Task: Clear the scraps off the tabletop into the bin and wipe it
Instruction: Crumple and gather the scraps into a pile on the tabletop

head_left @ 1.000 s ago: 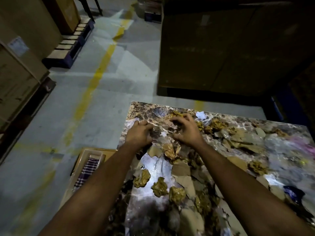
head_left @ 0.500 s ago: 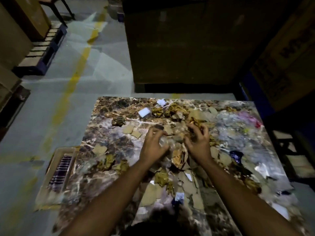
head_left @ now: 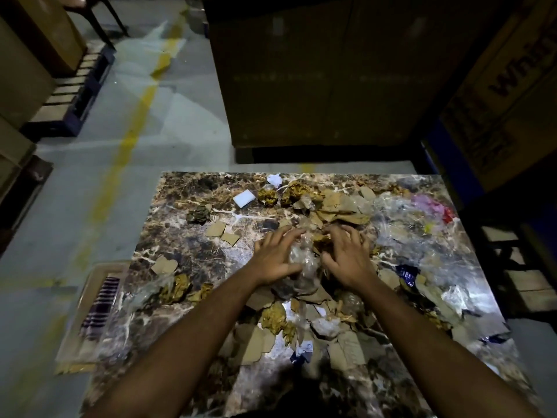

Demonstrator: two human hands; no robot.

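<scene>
A brown marble tabletop (head_left: pixel 193 188) is strewn with scraps: torn cardboard pieces (head_left: pixel 337 203), crumpled brown paper (head_left: pixel 177 285), clear plastic film (head_left: pixel 422 236), a white piece (head_left: pixel 244 199) and a blue wrapper (head_left: pixel 407 274). My left hand (head_left: pixel 274 257) lies near the table's middle, fingers spread and pressed against a wad of clear plastic (head_left: pixel 304 260). My right hand (head_left: pixel 346 254) is just right of the wad, its fingers curled down over brown scraps. The two hands hem the small heap between them.
A shallow cardboard box (head_left: pixel 90 285) holding a striped cloth (head_left: pixel 101 306) sits on the floor by the table's left edge. Large cartons (head_left: pixel 316 86) stand close behind the far edge and at the right. A pallet (head_left: pixel 75 92) and a yellow floor line (head_left: pixel 129 140) lie to the left.
The view has swung right, so the whole tabletop shows. Both hands have shifted from the far-left part toward the table's middle, raking plastic and paper together between them.
</scene>
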